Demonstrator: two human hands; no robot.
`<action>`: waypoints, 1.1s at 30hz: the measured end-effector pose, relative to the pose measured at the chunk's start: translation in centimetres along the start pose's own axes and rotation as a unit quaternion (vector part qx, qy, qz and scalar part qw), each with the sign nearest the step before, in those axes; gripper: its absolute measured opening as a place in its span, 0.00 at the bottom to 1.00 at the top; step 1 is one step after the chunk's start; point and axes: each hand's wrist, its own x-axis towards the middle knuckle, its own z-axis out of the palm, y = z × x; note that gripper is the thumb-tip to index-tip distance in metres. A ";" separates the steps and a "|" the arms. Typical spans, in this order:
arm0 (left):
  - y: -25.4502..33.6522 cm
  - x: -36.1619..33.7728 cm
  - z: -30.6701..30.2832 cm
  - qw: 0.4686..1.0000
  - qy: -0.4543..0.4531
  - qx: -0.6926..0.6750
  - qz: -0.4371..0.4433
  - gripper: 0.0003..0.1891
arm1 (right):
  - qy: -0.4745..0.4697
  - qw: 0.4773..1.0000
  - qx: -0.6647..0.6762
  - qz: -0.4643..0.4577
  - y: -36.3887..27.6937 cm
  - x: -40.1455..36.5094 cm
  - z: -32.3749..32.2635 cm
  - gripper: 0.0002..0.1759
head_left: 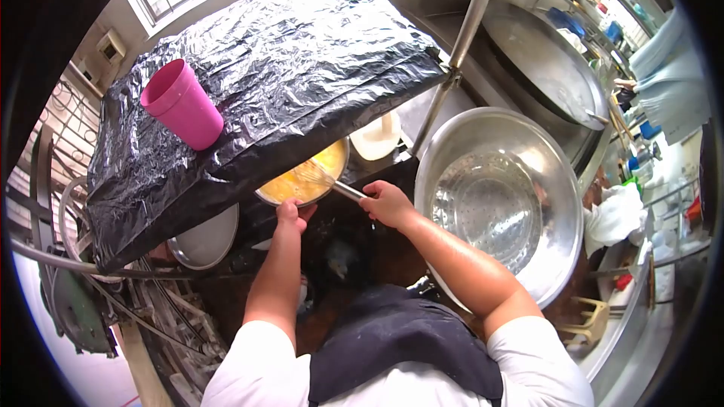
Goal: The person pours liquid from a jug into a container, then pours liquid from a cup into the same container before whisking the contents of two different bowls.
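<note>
Pink cup [185, 105] on foil-covered shelf [294, 45]. Left hand [292, 214] pinching near edge of bowl [345, 161], partly hidden under shelf. Whisk [330, 182] in its yellow liquid [282, 188], right hand [387, 203] curled round handle. Big steel basin [562, 203] rightward.

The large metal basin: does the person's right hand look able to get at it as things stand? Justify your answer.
Probably yes: the basin is open-topped and beside the right hand, with nothing visible blocking the way, though holding the whisk would hinder grasping it.
</note>
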 end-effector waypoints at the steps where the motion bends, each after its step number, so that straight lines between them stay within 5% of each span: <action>1: -0.2 0.2 0.1 1.000 0.002 -0.001 0.001 0.20 | -0.013 1.000 0.011 0.023 -0.5 0.0 -0.1 0.22; 9: -0.3 -1.9 -0.6 0.998 0.009 -0.062 0.027 0.19 | -0.115 0.976 0.063 0.176 -1.5 4.1 0.5 0.37; 17: 0.1 -5.1 -2.5 1.000 -0.021 0.009 0.010 0.24 | -0.115 0.983 -0.104 0.096 -1.0 5.4 2.1 0.54; 19: -0.1 -5.8 -3.0 1.000 -0.023 0.005 0.006 0.24 | 0.019 0.980 -0.196 -0.018 -1.3 5.9 3.0 0.53; 20: -0.2 -6.2 -3.3 1.000 -0.023 0.017 0.000 0.24 | -0.016 0.991 -0.078 0.106 -2.9 4.6 2.5 0.44; 24: -1.2 -7.5 -5.5 0.999 -0.019 0.040 -0.004 0.23 | -0.072 0.961 0.124 0.238 0.3 6.3 3.1 0.26; 27: -2.1 -8.2 -6.6 0.999 -0.019 0.039 0.002 0.21 | -0.005 0.982 0.041 0.184 2.1 5.5 3.9 0.15; 33: -3.3 -11.8 -6.3 0.999 0.006 0.050 0.012 0.22 | 0.014 0.988 0.076 0.136 4.6 2.6 3.8 0.10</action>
